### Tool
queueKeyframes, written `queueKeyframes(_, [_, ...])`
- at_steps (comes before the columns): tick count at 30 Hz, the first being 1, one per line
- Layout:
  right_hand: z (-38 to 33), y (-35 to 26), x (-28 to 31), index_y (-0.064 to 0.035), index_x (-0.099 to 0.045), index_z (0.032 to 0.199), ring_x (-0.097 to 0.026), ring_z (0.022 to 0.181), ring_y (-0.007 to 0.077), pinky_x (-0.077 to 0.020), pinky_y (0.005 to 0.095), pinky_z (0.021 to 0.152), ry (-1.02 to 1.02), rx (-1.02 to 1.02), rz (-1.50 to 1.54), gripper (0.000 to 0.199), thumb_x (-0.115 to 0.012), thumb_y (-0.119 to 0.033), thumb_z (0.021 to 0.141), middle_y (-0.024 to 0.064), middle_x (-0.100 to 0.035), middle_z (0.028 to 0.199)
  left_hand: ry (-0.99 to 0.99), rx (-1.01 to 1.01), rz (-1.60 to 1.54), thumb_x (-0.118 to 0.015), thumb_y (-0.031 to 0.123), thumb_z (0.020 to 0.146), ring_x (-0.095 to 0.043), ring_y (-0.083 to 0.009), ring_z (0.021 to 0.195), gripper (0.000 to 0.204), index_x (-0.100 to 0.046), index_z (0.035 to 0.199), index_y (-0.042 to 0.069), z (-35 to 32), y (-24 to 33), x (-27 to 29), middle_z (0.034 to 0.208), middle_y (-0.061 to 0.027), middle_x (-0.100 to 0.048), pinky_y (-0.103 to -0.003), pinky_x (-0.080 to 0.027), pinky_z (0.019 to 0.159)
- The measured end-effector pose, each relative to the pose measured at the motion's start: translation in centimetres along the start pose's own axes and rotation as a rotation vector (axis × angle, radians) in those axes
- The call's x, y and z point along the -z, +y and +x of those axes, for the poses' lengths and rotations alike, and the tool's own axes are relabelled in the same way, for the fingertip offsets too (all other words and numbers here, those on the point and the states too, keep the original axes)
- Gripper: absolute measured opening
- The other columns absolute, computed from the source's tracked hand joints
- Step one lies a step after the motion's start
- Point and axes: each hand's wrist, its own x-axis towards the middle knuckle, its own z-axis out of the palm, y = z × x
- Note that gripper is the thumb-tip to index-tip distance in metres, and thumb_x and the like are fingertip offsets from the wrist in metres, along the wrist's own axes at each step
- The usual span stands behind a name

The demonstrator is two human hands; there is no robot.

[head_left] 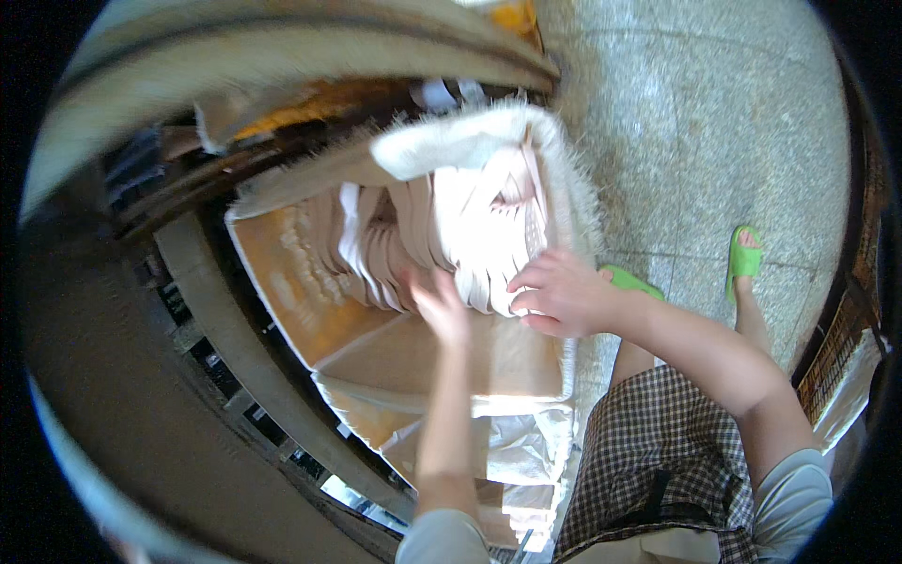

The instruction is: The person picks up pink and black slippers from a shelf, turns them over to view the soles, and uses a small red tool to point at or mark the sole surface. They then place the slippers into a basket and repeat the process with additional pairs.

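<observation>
I'm leaning over an open cardboard box (310, 291) packed with a row of pale, flat pieces (470, 235) standing on edge like files — soft-looking, cream to pinkish, thin and slightly curved. My left hand (440, 305) is down among them at the near end of the row, fingers spread and loose, touching the edges rather than clamping anything. My right hand (564, 296) is on the right side of the stack, fingers curled over the tops of a few pieces, pinching them lightly together. A fluffy white fleece-like cover (564, 160) drapes round the far and right rim of the box, its fringe bristly against the grey stone floor (695, 122).

By my reading I'm sorting through the row, parting a bunch from the rest. Lifting that bunch would call for a firmer squeeze from both sides — these pieces look limp and could fan out. The box's brown inner wall is smooth and sunlit; crumpled white plastic wrapping (517, 451) lies nearer me. My green slippers (742, 258) stand on the floor to the right.
</observation>
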Motion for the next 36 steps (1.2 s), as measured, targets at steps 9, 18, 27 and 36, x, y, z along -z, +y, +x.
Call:
queueKeyframes(9, [-17.2, -15.5, 11.5, -0.0075, -0.062, 0.08, -0.061, 0.069, 0.0346, -0.0476, 0.0472, 0.06, -0.431, -0.715, -0.203, 0.016, -0.057, -0.022, 0.081, 0.0156, -0.063, 0.076, -0.425, -0.518, -0.394, -0.069, -0.005, 0.074, -0.054, -0.0357, 0.113, 0.066, -0.037, 0.131, 0.005, -21.2, 29.1, 22.4, 0.121, -0.0225, -0.054, -0.041, -0.045, 0.094])
queueKeyframes(18, [-22.3, -19.1, 19.0, -0.0105, -0.069, 0.091, -0.063, 0.085, 0.0345, -0.051, 0.0431, 0.076, -0.486, -1.003, -0.344, 0.023, -0.057, -0.024, 0.077, 0.0167, -0.066, 0.089, 0.45, -0.386, -0.863, -0.064, 0.014, 0.086, -0.062, -0.0301, 0.097, 0.068, -0.022, 0.14, 0.012, -5.7, 31.7, 46.7, 0.131, -0.0157, -0.041, -0.035, -0.055, 0.074])
queueKeyframes(27, [-23.5, -22.3, 20.8, 0.0001, -0.066, 0.094, -0.063, 0.09, 0.0357, -0.0503, 0.0428, 0.081, -0.018, -1.428, -0.489, 0.024, -0.062, -0.015, 0.076, 0.0204, -0.066, 0.095, 0.374, 0.472, -1.699, -0.056, 0.018, 0.088, -0.052, -0.0351, 0.11, 0.047, -0.038, 0.132, 0.009, 29.3, 14.9, 48.8, 0.132, -0.0147, -0.042, -0.045, -0.05, 0.08])
queueKeyframes(36, [-25.0, -27.7, 17.8, -0.0036, -0.067, 0.097, -0.062, 0.092, 0.0364, -0.0494, 0.0423, 0.083, 0.015, -1.57, -0.445, 0.028, -0.057, -0.021, 0.077, 0.0186, -0.066, 0.099, 0.135, 0.386, -1.944, -0.049, 0.03, 0.089, -0.055, -0.03, 0.106, 0.045, -0.049, 0.125, 0.004, 41.7, 8.7, 45.2, 0.119, -0.0129, -0.058, -0.042, -0.047, 0.085])
